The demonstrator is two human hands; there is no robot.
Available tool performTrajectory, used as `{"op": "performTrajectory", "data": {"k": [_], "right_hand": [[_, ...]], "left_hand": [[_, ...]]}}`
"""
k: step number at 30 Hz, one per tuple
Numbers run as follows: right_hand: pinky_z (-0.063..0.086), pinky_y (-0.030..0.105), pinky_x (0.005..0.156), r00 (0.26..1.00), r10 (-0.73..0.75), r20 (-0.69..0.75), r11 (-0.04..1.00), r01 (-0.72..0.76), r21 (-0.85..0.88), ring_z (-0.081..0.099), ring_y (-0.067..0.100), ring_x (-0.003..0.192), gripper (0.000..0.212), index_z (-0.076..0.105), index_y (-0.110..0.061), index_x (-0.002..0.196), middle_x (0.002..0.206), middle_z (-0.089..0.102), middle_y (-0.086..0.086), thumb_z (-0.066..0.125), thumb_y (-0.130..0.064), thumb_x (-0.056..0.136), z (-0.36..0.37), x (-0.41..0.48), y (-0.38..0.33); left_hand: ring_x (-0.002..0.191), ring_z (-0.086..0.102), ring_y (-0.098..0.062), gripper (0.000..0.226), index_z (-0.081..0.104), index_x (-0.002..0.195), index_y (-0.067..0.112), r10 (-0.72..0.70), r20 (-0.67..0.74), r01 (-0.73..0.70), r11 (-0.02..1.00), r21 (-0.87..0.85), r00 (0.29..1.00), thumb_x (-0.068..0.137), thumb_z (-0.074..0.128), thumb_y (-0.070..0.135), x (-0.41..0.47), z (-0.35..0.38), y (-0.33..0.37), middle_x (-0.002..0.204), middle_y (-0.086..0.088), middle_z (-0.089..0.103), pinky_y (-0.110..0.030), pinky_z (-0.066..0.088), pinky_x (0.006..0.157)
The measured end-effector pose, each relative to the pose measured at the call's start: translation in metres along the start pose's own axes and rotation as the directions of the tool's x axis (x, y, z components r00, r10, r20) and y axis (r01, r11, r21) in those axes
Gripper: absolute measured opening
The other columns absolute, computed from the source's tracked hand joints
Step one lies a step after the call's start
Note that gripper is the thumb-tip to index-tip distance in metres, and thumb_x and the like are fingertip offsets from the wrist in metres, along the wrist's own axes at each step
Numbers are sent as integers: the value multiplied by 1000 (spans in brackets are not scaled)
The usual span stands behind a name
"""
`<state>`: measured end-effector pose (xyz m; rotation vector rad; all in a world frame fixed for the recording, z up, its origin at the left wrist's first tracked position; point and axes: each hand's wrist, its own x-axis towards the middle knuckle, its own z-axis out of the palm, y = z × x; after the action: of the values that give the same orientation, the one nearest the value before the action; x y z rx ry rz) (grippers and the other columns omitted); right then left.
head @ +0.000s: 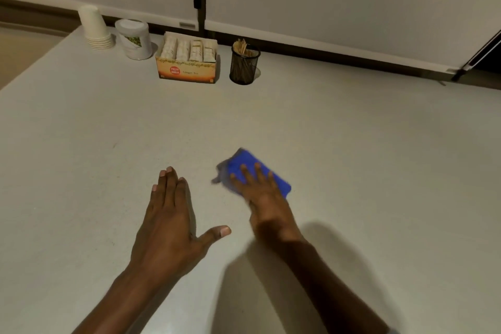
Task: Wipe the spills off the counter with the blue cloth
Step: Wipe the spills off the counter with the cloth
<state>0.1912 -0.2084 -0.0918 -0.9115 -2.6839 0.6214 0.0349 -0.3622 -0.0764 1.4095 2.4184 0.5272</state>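
The blue cloth [245, 163] lies folded on the pale counter [352, 144], right of centre. My right hand [261, 192] presses flat on top of it, fingers spread, and both are motion-blurred. My left hand [168, 222] rests flat on the counter to the left of the cloth, palm down, thumb stretched out, holding nothing. A faint small dark mark [114, 145] shows on the counter to the far left of my hands. No other spill is plain to see.
Along the back edge stand a stack of white paper cups [95, 28], a white wrapped roll [134, 39], an open carton of tea sachets [187, 58] and a black mesh cup of wooden sticks [244, 64]. White panels rise behind.
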Motion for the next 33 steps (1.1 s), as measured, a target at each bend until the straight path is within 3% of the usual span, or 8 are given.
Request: {"op": "performTrajectory", "data": {"k": [3,8,12,19,25,27,31,33], "right_hand": [[-3,44,128,993,-112,41,992,114,-53,-4,19,157,79,29,-31,157,169,17,-3,51,10,93,-13,-23,6],[23,50,126,975,186,-122,982,-184,30,28,33,152,55,51,-14,147,160,39,13,44,10,97,-72,37,70],[21,50,125,931,328,-159,939,-303,162,32,38,150,47,50,-4,146,158,41,18,47,9,100,-67,121,82],[10,50,129,999,-15,-52,994,21,110,18,31,156,58,48,-17,149,163,33,11,47,11,98,1,135,-10],[4,37,129,966,-257,40,966,255,30,11,12,156,76,39,-28,153,164,31,-8,56,13,92,8,38,-18],[6,32,129,976,-213,45,976,211,62,17,15,156,67,49,-22,148,161,37,-6,56,14,93,-11,30,1],[11,6,118,997,37,-67,994,-30,108,32,20,152,51,56,-17,143,156,45,-2,51,9,99,-42,75,29],[20,12,121,989,96,-116,985,-78,151,34,19,150,49,57,-21,141,151,50,-8,50,6,101,-43,105,26]], "left_hand": [[168,-22,-26,160,-5,173,4,-11,13,10,1000,18,1000,58,12,114,8,-5,-13,181,-15,-20,-38,-9,136],[168,-23,-22,146,-5,173,7,36,24,-37,999,28,999,71,21,109,5,-6,-24,182,-11,-21,-39,-6,138],[167,-27,-21,145,-9,173,9,37,23,-37,999,30,999,71,20,109,4,-6,-23,180,-9,-26,-39,-8,138],[165,-31,-21,143,-13,172,9,26,-1,-26,1000,-10,1000,75,33,104,2,-7,-25,177,-8,-33,-34,-14,133],[167,-27,-21,152,-10,173,9,-67,-42,66,998,-20,997,64,16,112,4,-16,-41,180,-9,-26,-36,-10,136],[167,-26,-22,153,-11,172,9,-73,-9,73,997,2,997,62,11,112,6,-17,-46,180,-9,-27,-38,-8,138],[166,-28,-22,146,-15,171,8,-62,15,61,997,55,998,70,19,108,6,-18,-47,179,-10,-30,-38,-8,138],[166,-29,-22,145,-16,171,9,-66,16,65,996,58,998,71,21,106,6,-18,-46,179,-9,-31,-39,-9,137]]}}
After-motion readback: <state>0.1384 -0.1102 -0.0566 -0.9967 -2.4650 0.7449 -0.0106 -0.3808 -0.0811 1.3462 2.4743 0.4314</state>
